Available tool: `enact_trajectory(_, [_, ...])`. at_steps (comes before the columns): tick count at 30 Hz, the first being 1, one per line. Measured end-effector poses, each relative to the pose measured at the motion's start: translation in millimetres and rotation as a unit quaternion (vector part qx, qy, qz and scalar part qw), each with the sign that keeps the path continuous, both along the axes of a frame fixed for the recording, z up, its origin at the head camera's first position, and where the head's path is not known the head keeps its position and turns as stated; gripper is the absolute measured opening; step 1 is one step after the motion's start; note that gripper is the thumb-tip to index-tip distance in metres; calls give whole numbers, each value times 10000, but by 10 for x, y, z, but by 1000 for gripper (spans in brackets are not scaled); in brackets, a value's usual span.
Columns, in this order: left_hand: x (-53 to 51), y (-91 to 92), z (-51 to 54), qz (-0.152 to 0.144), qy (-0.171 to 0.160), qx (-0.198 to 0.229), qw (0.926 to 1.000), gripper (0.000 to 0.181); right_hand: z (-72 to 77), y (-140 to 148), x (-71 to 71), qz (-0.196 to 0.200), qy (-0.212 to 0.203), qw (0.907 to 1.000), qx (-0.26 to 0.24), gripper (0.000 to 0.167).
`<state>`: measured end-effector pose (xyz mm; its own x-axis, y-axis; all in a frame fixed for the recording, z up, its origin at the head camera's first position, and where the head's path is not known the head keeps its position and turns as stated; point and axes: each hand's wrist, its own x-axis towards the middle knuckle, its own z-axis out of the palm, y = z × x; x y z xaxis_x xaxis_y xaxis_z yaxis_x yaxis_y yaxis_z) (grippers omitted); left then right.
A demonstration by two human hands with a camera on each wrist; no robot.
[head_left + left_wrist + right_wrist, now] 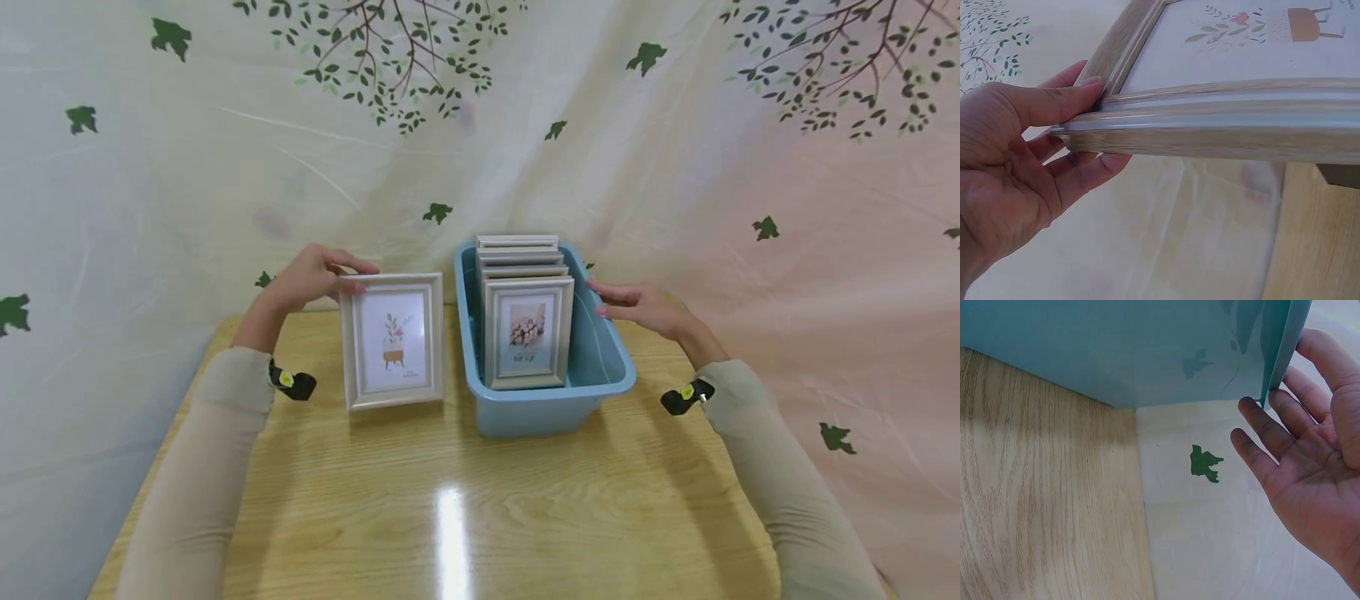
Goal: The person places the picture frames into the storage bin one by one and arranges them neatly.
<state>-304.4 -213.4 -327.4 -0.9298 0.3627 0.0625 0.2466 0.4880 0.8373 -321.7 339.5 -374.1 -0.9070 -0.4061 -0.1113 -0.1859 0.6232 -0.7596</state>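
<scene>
My left hand [303, 279] pinches the upper left corner of a pale wood-look picture frame [393, 400], thumb on its front and fingers behind. The frame stands upright, tilted slightly, left of a blue plastic bin [551, 417]; its picture shows a potted plant. In the left wrist view the thumb [1066, 103] lies over the frame's edge. My right hand [641, 308] is at the bin's right rim, fingers extended. In the right wrist view its fingertips are at the edge of the bin [1129, 350]; whether all touch cannot be told.
Several picture frames [528, 333] stand in a row, one behind another, inside the bin toward its left side. The wooden table [360, 508] ends at a pale curtain [187, 183] printed with leaves and branches. Light glares off the tabletop near the front.
</scene>
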Motion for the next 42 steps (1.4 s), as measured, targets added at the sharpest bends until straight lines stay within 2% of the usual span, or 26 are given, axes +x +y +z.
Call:
enact_trajectory(5, [-9,24,107,121,191,184,9996,31,5,-6,13,-68,-40,9996,256,62])
enact_trajectory(15, [-25,57,338,254,479,345,9979,30,17,-8,6,4,-50,9997,237,62])
enact_trajectory(24, [30,77,620,267,891,444,9947,29,0,1,-20,103,-33,9999,-12,62])
enact_trajectory(32, [47,168,809,221,1052,440,9932,28,-8,21,-20,89,1,9998,167,64])
enact_trajectory(37, [62,221,935,232,1232,405,9913,28,-9,14,-14,140,-31,9998,108,62])
enact_trajectory(42, [94,278,1065,268,1256,516,9904,27,-3,11,-7,223,-22,9997,9,62])
